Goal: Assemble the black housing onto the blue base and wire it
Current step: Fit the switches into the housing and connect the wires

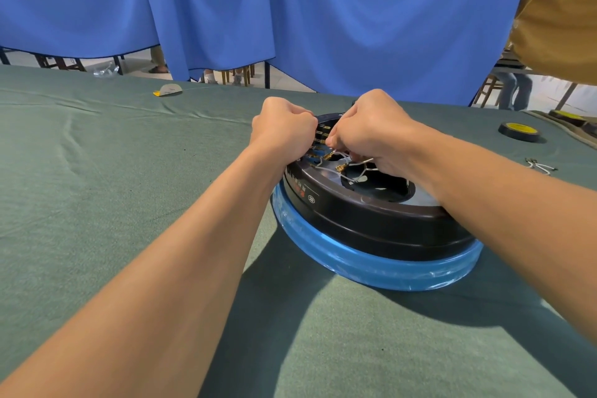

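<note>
Bench (97, 171): covered in green cloth, creased at far left.

Paper scrap (168, 89): far left, near the bench's far edge.

Left grip (284, 131): fingers curled, set against the far-left rim of the housing by the terminal row (318, 139). Fingertips are hidden, so I cannot tell whether it holds anything.

Black housing (371, 220): round, rigid, glossy plastic, already seated in the blue base (371, 265), centre-right on the bench. Likely stiff and moderately heavy, with a smooth wall that may slip. Best steadied at the rim, not by the terminals.

White wires (361, 166): thin and limp, ending in brass spade connectors (341, 167) that lie loose over the central opening. Likely delicate at the crimp. Take hold at the connector body, not the strand.

Right grip (371, 132): clenched, thumb and forefinger pinching a white wire end just beside the terminal row.

Tape roll (519, 132): black with a yellow face, far right, well apart from the housing.

Spare wire piece (542, 166): right edge, nearer than the tape roll.
</note>
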`<action>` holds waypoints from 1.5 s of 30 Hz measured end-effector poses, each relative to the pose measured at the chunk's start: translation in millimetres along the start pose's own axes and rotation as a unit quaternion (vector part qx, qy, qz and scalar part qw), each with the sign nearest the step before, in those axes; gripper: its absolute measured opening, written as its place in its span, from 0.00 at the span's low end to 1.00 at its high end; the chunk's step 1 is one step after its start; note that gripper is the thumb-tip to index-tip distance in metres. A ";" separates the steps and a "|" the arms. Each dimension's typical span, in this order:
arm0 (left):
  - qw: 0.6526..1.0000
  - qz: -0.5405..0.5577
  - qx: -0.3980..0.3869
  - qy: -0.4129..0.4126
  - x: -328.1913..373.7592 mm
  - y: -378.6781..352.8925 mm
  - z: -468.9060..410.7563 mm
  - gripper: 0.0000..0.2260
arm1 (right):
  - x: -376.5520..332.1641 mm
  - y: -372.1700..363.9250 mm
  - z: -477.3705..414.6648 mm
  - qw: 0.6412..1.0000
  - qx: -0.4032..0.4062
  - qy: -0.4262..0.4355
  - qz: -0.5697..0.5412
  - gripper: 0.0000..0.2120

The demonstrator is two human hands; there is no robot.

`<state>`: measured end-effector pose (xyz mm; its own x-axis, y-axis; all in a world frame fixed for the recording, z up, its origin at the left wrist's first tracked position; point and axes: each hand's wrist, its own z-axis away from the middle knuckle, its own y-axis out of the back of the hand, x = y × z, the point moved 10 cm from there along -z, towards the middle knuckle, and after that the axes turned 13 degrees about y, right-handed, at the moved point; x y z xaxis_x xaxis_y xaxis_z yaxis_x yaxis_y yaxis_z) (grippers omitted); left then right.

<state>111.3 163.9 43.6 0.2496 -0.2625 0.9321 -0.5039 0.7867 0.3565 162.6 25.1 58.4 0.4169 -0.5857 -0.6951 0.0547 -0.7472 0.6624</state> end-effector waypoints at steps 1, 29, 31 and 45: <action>1.000 0.000 0.000 0.000 -0.3 -0.1 -0.2 0.14 | -0.7 0.8 0.5 1.000 0.003 0.001 -0.001 0.08; 1.000 0.012 0.009 0.006 -1.9 -0.1 -3.3 0.11 | 1.0 20.2 -6.8 0.991 -0.006 0.037 0.130 0.09; 1.000 0.012 0.010 0.007 -2.2 -0.6 -4.6 0.12 | 0.4 12.0 -6.6 0.989 -0.028 0.040 0.136 0.11; 1.000 0.019 0.009 0.019 -4.3 -1.2 -3.8 0.11 | -13.8 2.2 -1.8 0.989 -0.057 0.069 0.115 0.09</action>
<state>113.9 166.2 38.9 0.2611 -0.2114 0.9419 -0.5290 0.7849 0.3228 158.6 32.1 69.9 0.5503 -0.6815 -0.4824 0.0417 -0.5547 0.8310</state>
